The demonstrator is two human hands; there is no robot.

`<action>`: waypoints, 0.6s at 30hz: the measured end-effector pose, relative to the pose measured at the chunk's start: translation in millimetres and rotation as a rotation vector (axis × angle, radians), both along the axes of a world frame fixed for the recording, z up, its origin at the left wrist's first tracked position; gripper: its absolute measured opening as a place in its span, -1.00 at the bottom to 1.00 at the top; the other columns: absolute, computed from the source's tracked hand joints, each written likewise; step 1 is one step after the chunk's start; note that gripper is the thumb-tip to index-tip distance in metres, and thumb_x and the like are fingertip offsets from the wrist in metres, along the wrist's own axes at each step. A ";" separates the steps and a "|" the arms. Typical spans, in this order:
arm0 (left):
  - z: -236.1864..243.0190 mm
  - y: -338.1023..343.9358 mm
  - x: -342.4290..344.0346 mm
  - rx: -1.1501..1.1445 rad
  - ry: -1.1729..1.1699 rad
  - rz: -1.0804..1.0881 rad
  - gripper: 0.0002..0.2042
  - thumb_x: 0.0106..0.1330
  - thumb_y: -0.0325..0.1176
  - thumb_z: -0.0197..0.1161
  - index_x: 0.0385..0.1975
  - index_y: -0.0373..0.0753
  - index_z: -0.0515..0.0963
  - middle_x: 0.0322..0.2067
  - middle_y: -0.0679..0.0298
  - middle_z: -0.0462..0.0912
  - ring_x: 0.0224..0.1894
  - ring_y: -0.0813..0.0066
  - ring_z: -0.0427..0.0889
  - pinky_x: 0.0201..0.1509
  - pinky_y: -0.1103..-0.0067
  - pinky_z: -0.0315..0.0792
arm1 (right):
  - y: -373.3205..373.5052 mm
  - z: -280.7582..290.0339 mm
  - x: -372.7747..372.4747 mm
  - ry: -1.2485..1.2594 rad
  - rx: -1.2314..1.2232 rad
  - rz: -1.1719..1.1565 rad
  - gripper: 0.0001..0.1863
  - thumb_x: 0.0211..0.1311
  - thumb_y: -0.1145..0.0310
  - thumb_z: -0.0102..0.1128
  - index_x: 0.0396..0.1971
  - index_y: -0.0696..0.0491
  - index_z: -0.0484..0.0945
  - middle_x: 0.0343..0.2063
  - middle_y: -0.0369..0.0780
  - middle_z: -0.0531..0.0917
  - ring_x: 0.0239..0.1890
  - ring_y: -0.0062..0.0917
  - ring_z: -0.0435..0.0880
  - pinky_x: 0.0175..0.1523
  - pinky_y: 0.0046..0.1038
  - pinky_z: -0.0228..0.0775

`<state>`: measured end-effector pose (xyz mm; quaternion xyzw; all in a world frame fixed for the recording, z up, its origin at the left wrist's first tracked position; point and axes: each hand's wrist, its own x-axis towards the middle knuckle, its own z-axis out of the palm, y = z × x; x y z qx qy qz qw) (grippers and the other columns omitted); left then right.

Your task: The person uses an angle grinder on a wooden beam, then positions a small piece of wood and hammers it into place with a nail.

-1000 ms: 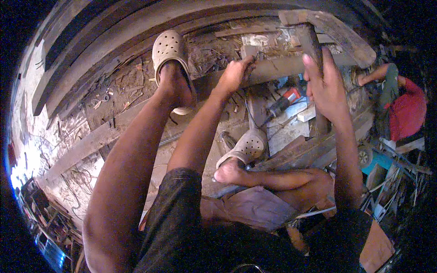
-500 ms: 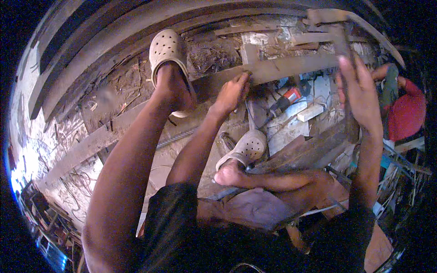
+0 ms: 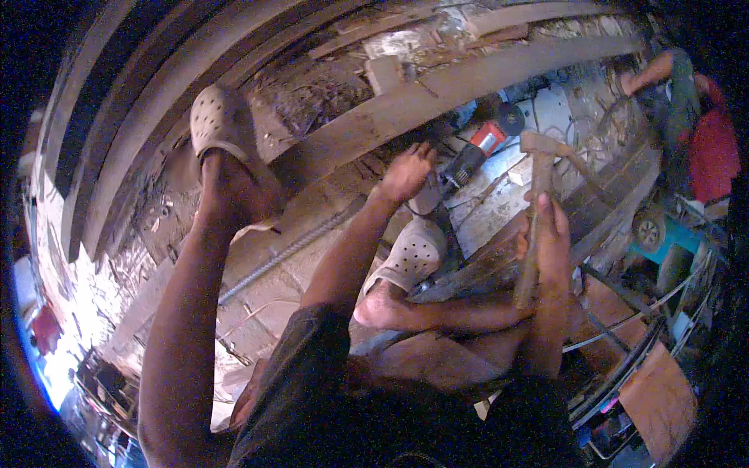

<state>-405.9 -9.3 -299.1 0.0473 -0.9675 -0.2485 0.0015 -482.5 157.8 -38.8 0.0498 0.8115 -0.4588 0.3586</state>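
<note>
My right hand (image 3: 548, 234) is closed around the wooden handle of an adze (image 3: 538, 168), held upright on the right with its head at the top and a long arm angling down to the right. My left hand (image 3: 409, 173) is in the middle with its fingers loosely bent and slightly apart, and I see nothing in it. It lies just below the near edge of a long wooden plank (image 3: 468, 82), with a dark gap between. My left foot, in a beige clog (image 3: 222, 121), is at the plank's left part.
A red and black angle grinder (image 3: 485, 143) lies beyond my left hand. A beige clog (image 3: 417, 249) is on my other foot. A ridged metal rod (image 3: 296, 248) lies between my legs. Curved timbers (image 3: 148, 101) rise at left. A person in red (image 3: 714, 152) is at far right.
My right hand has come down and inward with the adze. My left hand has come off the plank's edge to just below it. The whole view has shifted.
</note>
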 end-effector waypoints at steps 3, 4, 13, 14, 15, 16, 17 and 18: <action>-13.2 4.4 -31.1 0.076 -0.281 -0.097 -0.71 0.15 -0.44 0.01 -0.10 -0.27 0.43 -0.04 -0.08 0.43 -0.03 0.01 0.49 -0.01 0.32 0.46 | 25.9 -19.8 -10.1 -0.037 -0.054 -0.103 -0.57 0.27 -0.04 -0.08 -0.19 0.06 0.40 -0.69 -0.32 0.39 -0.82 -0.63 0.34 -0.75 -0.56 0.21; -15.7 1.5 -36.0 0.031 -0.364 -0.181 -0.73 0.15 -0.42 0.01 -0.14 -0.25 0.45 -0.07 -0.08 0.45 -0.06 0.00 0.50 -0.04 0.30 0.47 | 29.0 -24.6 -13.5 -0.039 -0.048 -0.115 -0.52 0.25 -0.07 -0.06 -0.16 0.08 0.40 -0.69 -0.31 0.38 -0.84 -0.63 0.32 -0.78 -0.57 0.18; -32.6 3.9 -32.2 0.329 -0.279 0.008 -0.81 0.21 -0.29 -0.03 -0.43 -0.25 0.48 -0.48 0.04 0.52 -0.33 0.04 0.55 -0.22 0.20 0.45 | 17.0 -18.9 -33.8 -0.034 -0.074 -0.080 -0.57 0.28 -0.04 -0.08 -0.19 0.06 0.41 -0.69 -0.32 0.40 -0.82 -0.67 0.34 -0.74 -0.59 0.22; -16.4 2.2 -29.4 0.145 -0.282 -0.056 -0.82 0.22 -0.30 -0.01 -0.38 -0.24 0.48 -0.46 0.03 0.54 -0.33 0.05 0.56 -0.24 0.21 0.44 | 15.5 -21.5 -32.3 -0.045 -0.091 -0.069 -0.57 0.28 -0.04 -0.07 -0.20 0.06 0.41 -0.69 -0.33 0.40 -0.82 -0.67 0.34 -0.74 -0.59 0.21; 3.2 0.1 -27.7 -0.041 -0.275 -0.116 -0.83 0.22 -0.32 0.00 -0.34 -0.24 0.48 -0.43 0.02 0.56 -0.33 0.07 0.58 -0.26 0.23 0.44 | 16.7 -22.8 -33.2 -0.070 -0.155 -0.008 -0.68 0.32 0.04 -0.10 -0.26 0.00 0.40 -0.71 -0.35 0.41 -0.78 -0.66 0.36 -0.71 -0.58 0.23; 22.5 -2.8 -26.7 -0.037 -0.301 -0.055 -0.84 0.21 -0.34 0.03 -0.30 -0.24 0.47 -0.42 0.01 0.57 -0.34 0.06 0.59 -0.27 0.24 0.44 | 16.0 -23.0 -32.1 -0.060 -0.137 0.007 -0.65 0.31 0.02 -0.09 -0.24 0.03 0.40 -0.71 -0.35 0.41 -0.79 -0.67 0.35 -0.72 -0.58 0.22; 42.1 -5.3 -26.6 -0.031 -0.324 -0.002 -0.83 0.19 -0.36 0.05 -0.27 -0.24 0.46 -0.40 -0.01 0.58 -0.34 0.06 0.59 -0.29 0.26 0.45 | 16.2 -22.5 -29.5 -0.049 -0.117 0.014 -0.61 0.29 0.00 -0.08 -0.22 0.05 0.40 -0.71 -0.34 0.40 -0.81 -0.67 0.34 -0.73 -0.59 0.21; 59.8 -6.6 -22.9 -0.023 -0.351 0.044 -0.82 0.18 -0.38 0.08 -0.23 -0.24 0.45 -0.39 -0.02 0.58 -0.35 0.05 0.60 -0.30 0.28 0.45 | 18.4 -25.2 -25.1 -0.043 -0.094 0.014 -0.58 0.28 -0.02 -0.07 -0.20 0.08 0.40 -0.71 -0.34 0.40 -0.83 -0.68 0.33 -0.74 -0.60 0.20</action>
